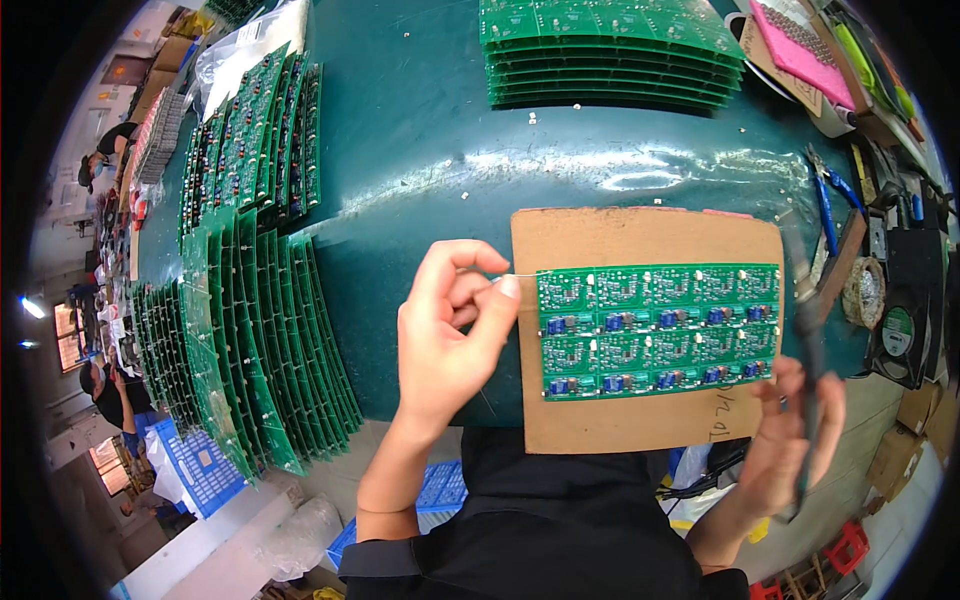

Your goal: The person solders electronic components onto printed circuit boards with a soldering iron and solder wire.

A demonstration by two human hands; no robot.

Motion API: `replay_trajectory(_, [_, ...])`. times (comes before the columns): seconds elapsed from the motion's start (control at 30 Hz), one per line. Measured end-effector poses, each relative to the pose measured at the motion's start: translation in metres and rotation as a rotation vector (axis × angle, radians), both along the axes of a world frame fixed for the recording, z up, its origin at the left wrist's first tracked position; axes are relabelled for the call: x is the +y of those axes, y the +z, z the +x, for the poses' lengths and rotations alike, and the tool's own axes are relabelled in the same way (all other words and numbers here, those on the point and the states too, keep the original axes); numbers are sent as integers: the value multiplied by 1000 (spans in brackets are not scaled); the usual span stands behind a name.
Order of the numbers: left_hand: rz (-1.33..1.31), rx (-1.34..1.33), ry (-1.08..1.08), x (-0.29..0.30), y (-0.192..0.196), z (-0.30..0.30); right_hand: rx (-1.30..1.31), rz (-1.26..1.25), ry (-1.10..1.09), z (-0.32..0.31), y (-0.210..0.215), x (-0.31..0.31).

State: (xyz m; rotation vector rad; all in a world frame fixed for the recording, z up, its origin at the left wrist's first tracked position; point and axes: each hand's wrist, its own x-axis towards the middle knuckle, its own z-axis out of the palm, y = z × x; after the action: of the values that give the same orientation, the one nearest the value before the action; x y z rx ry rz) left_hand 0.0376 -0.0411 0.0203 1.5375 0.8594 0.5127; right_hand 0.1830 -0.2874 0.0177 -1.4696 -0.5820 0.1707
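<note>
A green circuit board panel (pixel 660 335) with rows of small parts and blue components lies on a brown cardboard sheet (pixel 640 430) in front of me. My left hand (pixel 445 330) is at the panel's left edge, thumb and fingers pinching a thin silvery strand of solder wire (pixel 524 275). Its end reaches toward the panel's upper left corner. My right hand (pixel 795 430) is closed around the dark handle of a soldering iron (pixel 810 340) beside the panel's right edge. The iron stands roughly upright in the view, its upper end blurred.
Stacked green boards (pixel 610 70) sit at the far side. More boards stand on edge in rows (pixel 265 340) at the left. Blue-handled cutters (pixel 828 200), a solder reel (pixel 863 292) and a black fan (pixel 900 330) lie at the right. Other people are at the far left.
</note>
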Motion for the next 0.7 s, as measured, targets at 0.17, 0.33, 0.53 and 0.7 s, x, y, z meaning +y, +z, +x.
replay_trajectory(0.17, [646,121,-157,7,-13,5,-40,-88,210,-35,-1,31])
replay_trajectory(0.33, [693,118,-165,3,-22,7,-166,-148,311,-35,-9,49])
replay_trajectory(0.53, [706,110,-183,6,-29,6,-201,-154,361,-35,-15,58])
replay_trajectory(0.7, [754,64,-193,9,-34,9,-154,-206,374,-37,-9,61])
